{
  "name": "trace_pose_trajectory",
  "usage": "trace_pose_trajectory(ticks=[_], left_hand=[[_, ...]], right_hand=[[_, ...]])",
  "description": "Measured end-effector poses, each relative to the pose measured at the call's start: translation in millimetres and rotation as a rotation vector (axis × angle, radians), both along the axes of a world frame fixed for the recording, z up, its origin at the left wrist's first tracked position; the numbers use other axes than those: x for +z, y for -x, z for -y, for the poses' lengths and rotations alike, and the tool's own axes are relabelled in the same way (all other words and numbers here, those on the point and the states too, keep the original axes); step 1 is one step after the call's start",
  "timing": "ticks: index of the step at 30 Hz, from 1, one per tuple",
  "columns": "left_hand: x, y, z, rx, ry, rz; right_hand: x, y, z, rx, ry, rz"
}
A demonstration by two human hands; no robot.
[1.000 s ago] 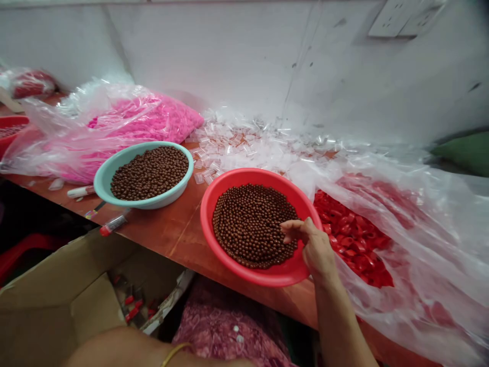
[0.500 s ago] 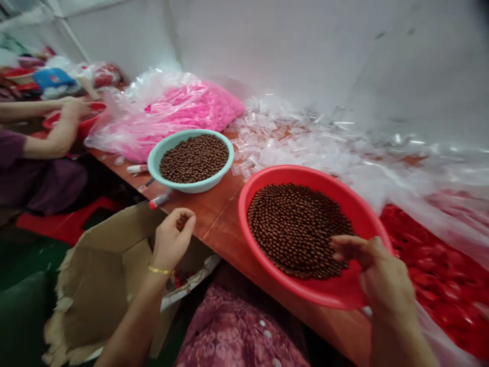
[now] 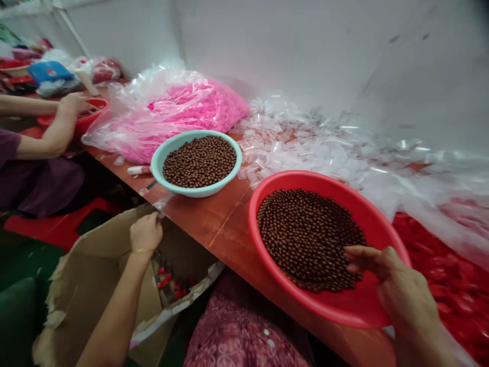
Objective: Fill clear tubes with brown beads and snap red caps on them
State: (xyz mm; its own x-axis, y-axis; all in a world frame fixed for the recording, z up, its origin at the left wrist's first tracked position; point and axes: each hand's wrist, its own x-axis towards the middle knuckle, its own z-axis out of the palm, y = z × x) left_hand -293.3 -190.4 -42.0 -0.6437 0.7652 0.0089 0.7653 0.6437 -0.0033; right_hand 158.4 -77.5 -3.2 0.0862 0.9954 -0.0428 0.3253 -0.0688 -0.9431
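My left hand (image 3: 146,232) is closed in a fist above the cardboard box (image 3: 95,260), beside the table edge. A blurred clear plastic tube (image 3: 163,202) shows at its fingertips; its red cap is out of sight. My right hand (image 3: 401,285) reaches over the near right side of the red basin (image 3: 382,244), with fingers stretched out at the edge of the dark brown beads (image 3: 309,237) and nothing visible in them. Left of that basin, a pale blue bowl (image 3: 198,191) holds more brown beads (image 3: 200,160).
Clear plastic pieces (image 3: 305,142) lie spread along the wall. A bag of pink pieces (image 3: 194,107) stands behind the bowl, and red pieces (image 3: 439,285) lie at the right. Red-capped tubes (image 3: 164,278) are in the box. Another person's hand (image 3: 74,104) works at a red bowl (image 3: 91,120).
My left hand has moved left and down toward the table edge and closed at the red-capped tube there. My right hand stays at the basin. The view has shifted slightly.
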Motion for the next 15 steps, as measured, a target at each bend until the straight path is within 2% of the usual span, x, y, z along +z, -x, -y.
trace_pose_trajectory(ticks=[1, 3, 6, 10, 13, 14, 15], left_hand=[[-2.3, 0.5, 11.3, -0.005, -0.030, 0.017], [-5.9, 5.6, 29.0, 0.024, -0.134, 0.141], [-2.3, 16.2, 33.2, 0.173, -0.337, 0.403], [24.0, 17.2, -2.5, 0.345, -0.749, 0.867], [45.7, 10.4, -40.4, 0.422, -0.802, 1.211], [50.5, 8.5, -52.3, 0.420, -0.790, 1.252], [53.5, 7.1, -63.5, 0.386, -0.803, 1.202]], right_hand=[[1.6, 0.8, -1.1, -0.020, 0.031, 0.010], [8.7, 4.9, -4.4, 0.038, 0.025, 0.061], [29.1, 18.7, -15.4, 0.207, -0.103, 0.180], [63.0, 46.2, -48.4, 0.412, -0.360, 0.358], [80.4, 69.0, -85.3, 0.453, -0.396, 0.461], [83.7, 77.5, -98.5, 0.451, -0.371, 0.492], [85.9, 86.8, -111.7, 0.457, -0.336, 0.508]])
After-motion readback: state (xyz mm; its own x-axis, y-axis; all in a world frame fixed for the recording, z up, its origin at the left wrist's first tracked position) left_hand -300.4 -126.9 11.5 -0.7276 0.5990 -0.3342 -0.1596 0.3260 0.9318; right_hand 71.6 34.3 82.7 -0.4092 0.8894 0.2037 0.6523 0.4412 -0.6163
